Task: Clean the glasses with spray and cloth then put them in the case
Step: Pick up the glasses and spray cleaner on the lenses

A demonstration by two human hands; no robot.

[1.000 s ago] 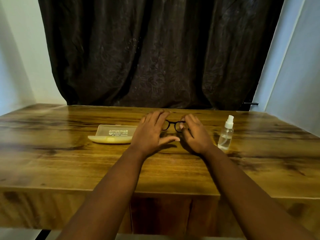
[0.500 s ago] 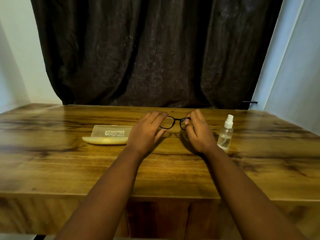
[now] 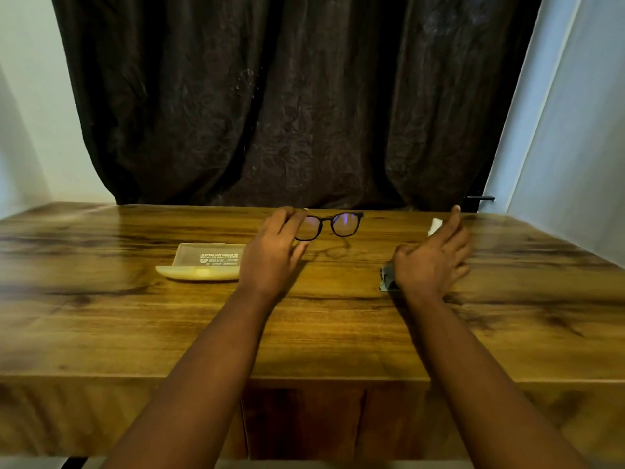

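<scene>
Black glasses hang pinched in the left hand's grip.

Wooden table, glossy, strong dark grain, thick front edge, with a darker panel beneath at centre. Dark curtain, heavily creased, faint leaf pattern, hanging behind the table's far edge. Pale wall at left, pale door at right with a dark handle; light dim and soft.
</scene>
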